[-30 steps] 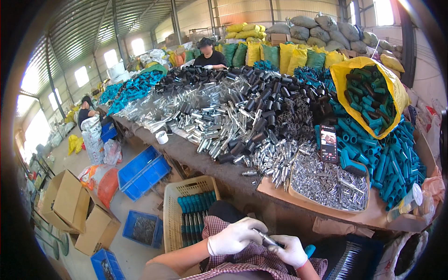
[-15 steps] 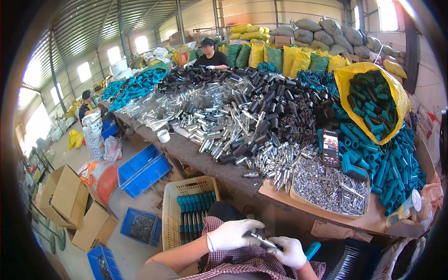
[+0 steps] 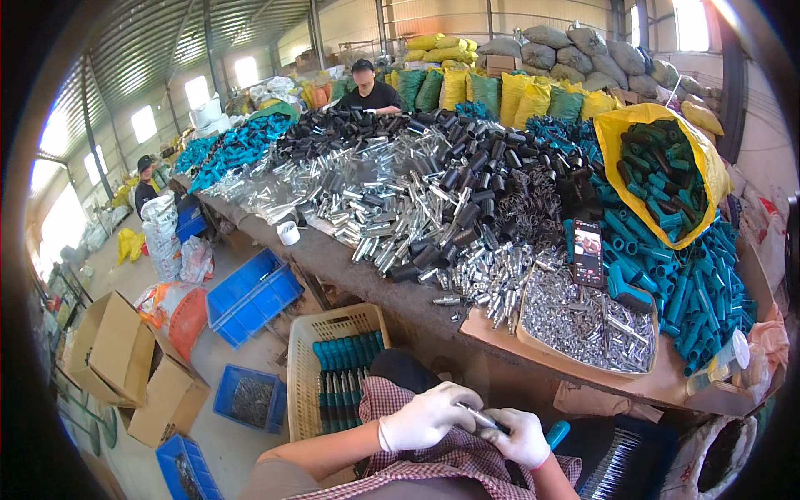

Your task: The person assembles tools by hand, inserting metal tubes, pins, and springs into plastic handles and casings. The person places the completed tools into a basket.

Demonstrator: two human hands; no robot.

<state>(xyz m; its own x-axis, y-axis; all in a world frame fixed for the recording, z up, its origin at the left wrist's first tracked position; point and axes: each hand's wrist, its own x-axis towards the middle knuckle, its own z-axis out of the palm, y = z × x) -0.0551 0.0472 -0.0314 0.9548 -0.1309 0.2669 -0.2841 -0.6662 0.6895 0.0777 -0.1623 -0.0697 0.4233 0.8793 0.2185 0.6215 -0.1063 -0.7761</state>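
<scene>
In front of my lap, both hands wear white gloves and meet at a slim silver metal cylinder [image 3: 482,418] with a dark end. My left hand [image 3: 427,415] has its fingers closed around the upper left part of it. My right hand [image 3: 518,437] grips the lower right end, fingers curled. A teal handle [image 3: 557,433] shows just beyond my right hand; whether it joins the held piece is hidden. Left of my hands stands a cream plastic crate [image 3: 300,350], with teal-handled metal tools [image 3: 342,392] lined up in rows inside.
The worktable [image 3: 333,260] carries heaps of silver tubes [image 3: 417,212], black sleeves [image 3: 475,179] and teal handles [image 3: 700,308]. A tray of small metal parts [image 3: 583,333] and a phone [image 3: 587,250] lie nearer. Blue bins [image 3: 250,400] stand left. A co-worker [image 3: 367,92] works across.
The silver cylinder has turned slightly in my hands, and my left fingers have shifted along it. Across the table, the co-worker has raised their head and moved their arms apart.
</scene>
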